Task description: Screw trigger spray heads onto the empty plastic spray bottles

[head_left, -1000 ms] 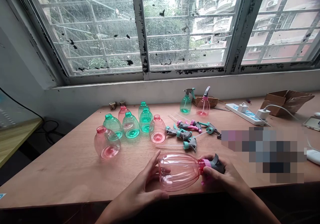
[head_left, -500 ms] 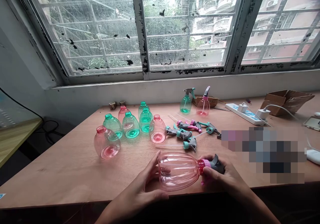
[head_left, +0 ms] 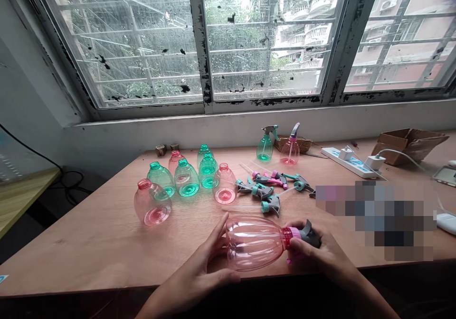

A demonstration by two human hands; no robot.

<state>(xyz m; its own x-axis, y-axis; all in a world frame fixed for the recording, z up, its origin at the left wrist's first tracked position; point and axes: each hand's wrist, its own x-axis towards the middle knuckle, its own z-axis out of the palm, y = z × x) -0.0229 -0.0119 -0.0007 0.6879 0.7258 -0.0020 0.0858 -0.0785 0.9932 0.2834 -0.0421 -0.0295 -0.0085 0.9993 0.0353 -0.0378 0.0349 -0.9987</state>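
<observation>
A clear pink spray bottle (head_left: 254, 243) lies on its side in the air above the table's front edge, base to the left. My left hand (head_left: 204, 262) cups its base, thumb below and fingers partly hidden behind. At its neck sits a grey and pink spray head (head_left: 308, 235), pinched around the pink collar by my right hand (head_left: 322, 252). Beyond the bottle lies a heap of loose spray heads (head_left: 261, 191) with thin tubes. Left of them stand several open green bottles (head_left: 187, 183) and pink bottles (head_left: 153, 207) without heads.
Two bottles with heads on, one green (head_left: 264, 148) and one pink (head_left: 289, 153), stand at the back by a woven basket (head_left: 302, 144). A white power strip (head_left: 351, 163) and a cardboard box (head_left: 395, 148) lie to the right. A blurred patch covers the table's right side.
The pink bottle has turned slightly about its long axis, its ribs and reflections shifting. Both hands keep nearly the same place and hold.
</observation>
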